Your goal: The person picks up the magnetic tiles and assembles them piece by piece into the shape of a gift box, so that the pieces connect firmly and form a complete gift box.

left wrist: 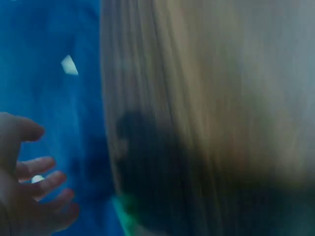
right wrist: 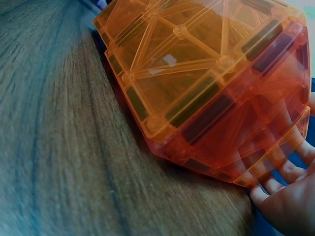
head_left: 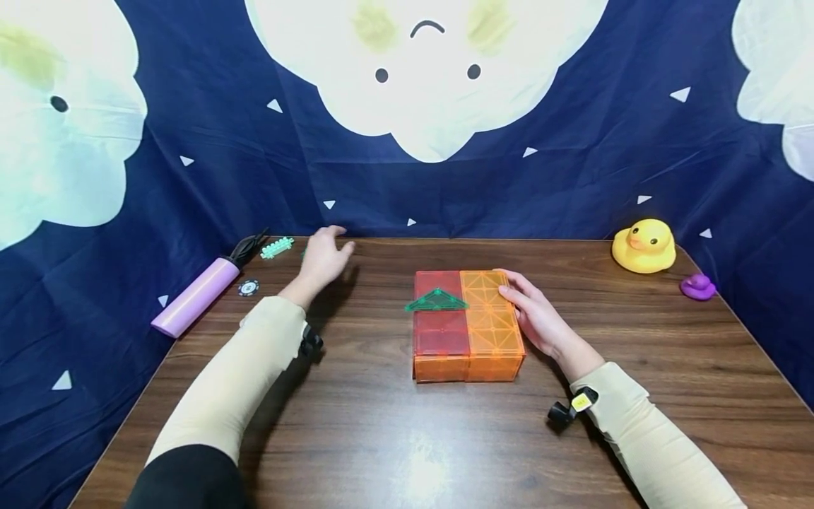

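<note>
A low box of see-through magnetic tiles (head_left: 496,332), red and orange on top with orange sides, sits near the middle of the table. On its red part is a green triangle tile (head_left: 437,302). My right hand (head_left: 539,314) holds the box at its far right corner, thumb over the top edge. Through the panels in the right wrist view, the fingers (right wrist: 290,169) show against the side. Out at the table's back left, my left hand (head_left: 324,258) reaches with loose, spread fingers and holds nothing. A green piece (left wrist: 124,215) lies close to it, mostly hidden and blurred.
Left of the left hand lie a mint-green toothed piece (head_left: 276,247), a poker chip (head_left: 249,288) and a lilac cylinder (head_left: 197,297) with a black cord. A yellow rubber duck (head_left: 644,247) and a small purple duck (head_left: 697,287) stand at the back right. A blue curtain (head_left: 445,198) hangs behind the table.
</note>
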Demonstrator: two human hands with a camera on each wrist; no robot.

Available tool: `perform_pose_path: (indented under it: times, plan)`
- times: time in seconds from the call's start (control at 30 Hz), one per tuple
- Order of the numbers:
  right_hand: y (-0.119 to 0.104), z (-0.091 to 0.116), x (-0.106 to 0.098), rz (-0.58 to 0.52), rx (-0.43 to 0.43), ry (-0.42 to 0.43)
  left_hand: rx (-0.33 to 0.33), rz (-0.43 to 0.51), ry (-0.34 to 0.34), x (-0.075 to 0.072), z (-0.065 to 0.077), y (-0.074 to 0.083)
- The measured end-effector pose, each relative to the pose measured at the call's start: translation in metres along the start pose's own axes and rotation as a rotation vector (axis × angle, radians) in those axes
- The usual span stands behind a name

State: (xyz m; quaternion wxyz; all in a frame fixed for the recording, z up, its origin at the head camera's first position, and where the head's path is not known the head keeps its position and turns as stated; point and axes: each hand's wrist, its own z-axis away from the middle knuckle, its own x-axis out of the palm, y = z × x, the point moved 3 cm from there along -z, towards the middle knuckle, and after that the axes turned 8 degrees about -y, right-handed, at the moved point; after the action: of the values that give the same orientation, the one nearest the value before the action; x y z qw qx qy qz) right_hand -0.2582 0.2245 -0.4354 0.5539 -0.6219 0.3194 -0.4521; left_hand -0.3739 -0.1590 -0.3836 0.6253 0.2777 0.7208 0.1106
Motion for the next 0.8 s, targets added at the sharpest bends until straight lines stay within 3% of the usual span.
perform_pose_path:
  times: [0.13,0.27,0.4,0.53,0.67,0.8]
  plan:
    - [0.000,0.000,0.000,-0.005,0.000,-0.003,-0.216,-0.120,-0.062,-0.005,-0.011,-0.041]
    - [-0.001,-0.001,0.000,-0.008,0.005,0.002,-0.347,-0.230,-0.179,-0.006,-0.016,-0.060]
    - [-0.001,-0.001,0.000,0.001,0.009,0.003,-0.369,-0.309,-0.263,-0.004,-0.019,-0.066]
    - [-0.001,-0.001,0.000,0.008,0.011,0.003,-0.392,-0.326,-0.297,-0.003,-0.021,-0.069]
    - [0.000,-0.001,0.000,0.009,0.009,0.002,-0.410,-0.275,-0.258,-0.004,-0.022,-0.071]
    - [0.001,-0.001,0.000,-0.007,0.001,0.007,-0.399,-0.150,-0.178,-0.006,-0.021,-0.072]
